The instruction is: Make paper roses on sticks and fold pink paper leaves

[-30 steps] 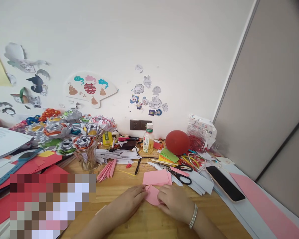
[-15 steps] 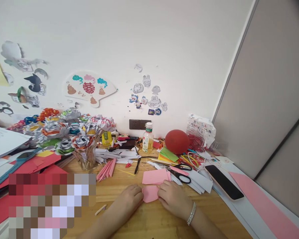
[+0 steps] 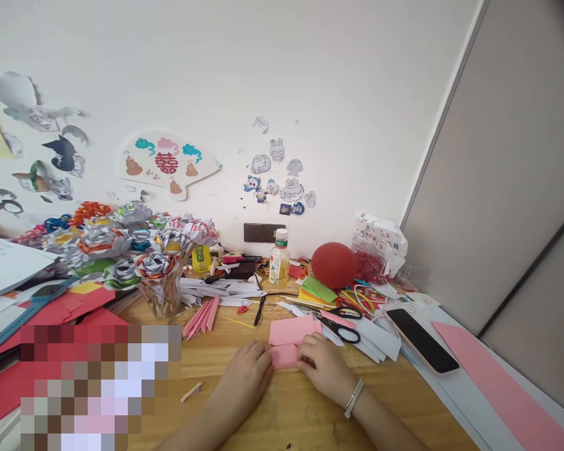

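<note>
A small folded piece of pink paper (image 3: 284,356) lies on the wooden table between my hands. My left hand (image 3: 248,374) has its fingers bent together over the paper's left edge. At the right edge, my right hand (image 3: 322,366) pinches the same paper between thumb and fingers; the exact grip is partly hidden. Directly behind it rests a stack of pink sheets (image 3: 293,328), apart from my left hand and close to my right fingertips. A beaded bracelet (image 3: 354,398) circles my right wrist.
Black-handled scissors (image 3: 348,332), folded white paper (image 3: 373,339) and a phone (image 3: 423,343) lie to the right. Behind stand a bottle (image 3: 279,258) and a red balloon (image 3: 334,265). Pink folded strips (image 3: 205,319) and paper flowers in a cup (image 3: 158,294) are on the left.
The pink paper's near part has been folded away from me, so the piece now looks shorter and flatter. My left hand has shifted slightly along its left edge.
</note>
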Demonstrator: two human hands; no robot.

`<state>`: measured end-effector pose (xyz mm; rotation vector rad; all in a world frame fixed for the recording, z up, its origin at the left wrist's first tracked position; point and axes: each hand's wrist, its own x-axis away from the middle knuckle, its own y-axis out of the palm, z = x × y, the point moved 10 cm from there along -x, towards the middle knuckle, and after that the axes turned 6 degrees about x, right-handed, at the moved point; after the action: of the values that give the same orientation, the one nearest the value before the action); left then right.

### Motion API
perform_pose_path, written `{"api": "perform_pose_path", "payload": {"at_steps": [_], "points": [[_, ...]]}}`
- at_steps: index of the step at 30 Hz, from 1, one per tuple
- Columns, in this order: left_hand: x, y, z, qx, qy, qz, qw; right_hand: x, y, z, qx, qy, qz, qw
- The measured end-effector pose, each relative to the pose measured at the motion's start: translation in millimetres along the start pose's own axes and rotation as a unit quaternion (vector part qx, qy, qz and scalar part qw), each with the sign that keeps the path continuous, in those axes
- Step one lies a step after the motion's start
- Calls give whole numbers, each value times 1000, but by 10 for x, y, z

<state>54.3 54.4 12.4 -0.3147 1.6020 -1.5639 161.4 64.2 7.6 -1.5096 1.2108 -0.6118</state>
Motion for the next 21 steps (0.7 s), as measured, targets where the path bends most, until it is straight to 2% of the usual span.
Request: {"api": "perform_pose_path", "payload": {"at_steps": [7, 16, 18, 21], "points": [[-42, 1, -71, 20, -50, -12, 998, -24, 49, 85, 22, 52, 23, 998], [-83, 99, -133, -76, -97, -22, 992, -36, 85, 91, 85, 92, 29, 992], [-90, 93, -74, -89, -80, -26, 992, -25, 70, 84, 90, 97, 36, 991], [-86, 83, 158, -75, 21, -29, 997, -10, 50, 77, 89, 102, 39, 990]]}}
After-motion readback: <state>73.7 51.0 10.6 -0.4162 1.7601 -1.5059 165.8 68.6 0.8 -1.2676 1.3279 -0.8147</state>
